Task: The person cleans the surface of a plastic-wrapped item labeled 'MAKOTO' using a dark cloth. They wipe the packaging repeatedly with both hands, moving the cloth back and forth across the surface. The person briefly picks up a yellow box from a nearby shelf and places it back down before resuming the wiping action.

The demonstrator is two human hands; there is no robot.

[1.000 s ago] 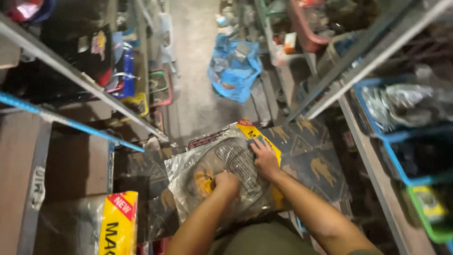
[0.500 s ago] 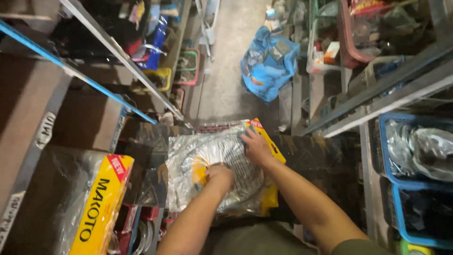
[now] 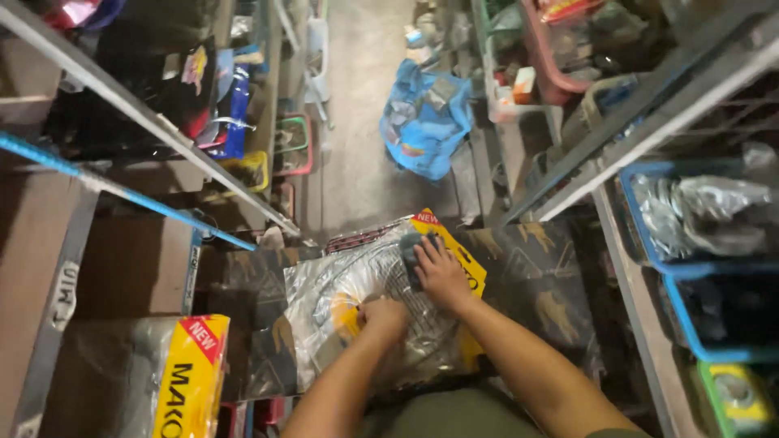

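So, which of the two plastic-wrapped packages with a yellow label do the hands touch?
The middle package, under both the left hand and the right hand; the other package lies untouched at lower left.

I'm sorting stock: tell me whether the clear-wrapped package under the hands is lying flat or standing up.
Lying flat. The clear-wrapped package shows its broad face upward, and the left hand and right hand press down on it.

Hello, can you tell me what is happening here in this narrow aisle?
A person stands between crowded shelves and works on a flat package wrapped in clear plastic with a yellow card edge. The right hand presses a dark cloth on its top. The left hand rests closed on its middle. A blue bag lies on the floor beyond.
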